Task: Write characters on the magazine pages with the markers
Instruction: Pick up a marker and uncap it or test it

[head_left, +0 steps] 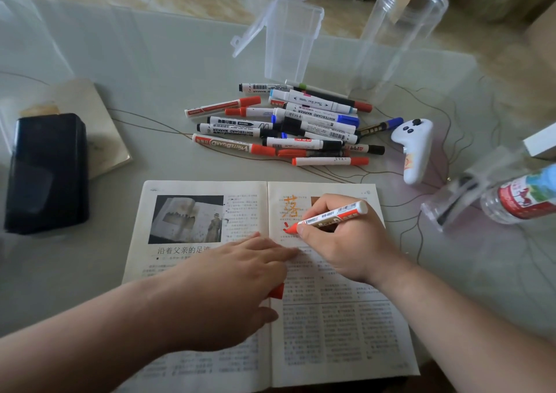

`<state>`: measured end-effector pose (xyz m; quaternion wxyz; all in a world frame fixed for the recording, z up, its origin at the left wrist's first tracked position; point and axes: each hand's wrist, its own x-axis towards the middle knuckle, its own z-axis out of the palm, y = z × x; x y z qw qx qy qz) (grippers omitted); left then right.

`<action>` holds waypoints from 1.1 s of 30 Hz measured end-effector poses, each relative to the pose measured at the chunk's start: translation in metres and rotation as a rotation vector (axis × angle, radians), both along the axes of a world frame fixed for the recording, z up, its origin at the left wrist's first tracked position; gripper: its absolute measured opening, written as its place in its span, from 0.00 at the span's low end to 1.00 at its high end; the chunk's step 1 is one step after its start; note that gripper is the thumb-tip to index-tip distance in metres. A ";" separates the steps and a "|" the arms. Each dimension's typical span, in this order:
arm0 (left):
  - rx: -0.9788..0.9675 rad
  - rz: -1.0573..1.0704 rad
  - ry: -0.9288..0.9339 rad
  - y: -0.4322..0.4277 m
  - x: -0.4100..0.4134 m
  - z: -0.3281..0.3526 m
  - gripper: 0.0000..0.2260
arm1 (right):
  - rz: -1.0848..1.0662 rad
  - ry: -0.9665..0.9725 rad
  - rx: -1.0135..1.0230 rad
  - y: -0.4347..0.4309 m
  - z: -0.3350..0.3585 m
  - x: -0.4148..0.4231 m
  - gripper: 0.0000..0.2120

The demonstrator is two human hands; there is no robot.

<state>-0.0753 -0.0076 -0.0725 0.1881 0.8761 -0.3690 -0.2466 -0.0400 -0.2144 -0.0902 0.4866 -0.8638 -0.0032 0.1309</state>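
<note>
Red marker (334, 213) sits pinched in your right hand (346, 242), tip touching the right page of the magazine (331, 332) just past your thumb, below an orange character (291, 206). Your left hand (237, 272) lies flat, fingers straight, pressing the pages just beside the right hand. Beyond both hands lies a pile of markers (285, 122).

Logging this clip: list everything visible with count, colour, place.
magazine: one, white, open, nearest.
red marker: one, uncapped, tip on right page.
marker pile: many, red, blue, black, beyond magazine.
red cap: one, under left hand.
clear box: one, lid open, behind pile.
clear jar: one, right of the box.
white controller: one, right of pile.
bottle: one, clear, red label, far right.
black case: one, far left.
left hand: flat on magazine.
right hand: holding red marker.
</note>
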 end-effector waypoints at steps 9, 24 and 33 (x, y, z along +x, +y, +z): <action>-0.029 -0.045 -0.019 0.003 0.000 0.000 0.06 | 0.051 -0.015 -0.038 -0.005 -0.001 0.003 0.08; -0.035 -0.055 -0.027 0.004 0.001 0.000 0.14 | 0.009 -0.049 -0.064 -0.008 -0.001 0.006 0.07; -0.086 -0.030 -0.031 0.003 0.002 0.003 0.15 | 0.035 -0.024 -0.055 -0.008 -0.003 0.005 0.08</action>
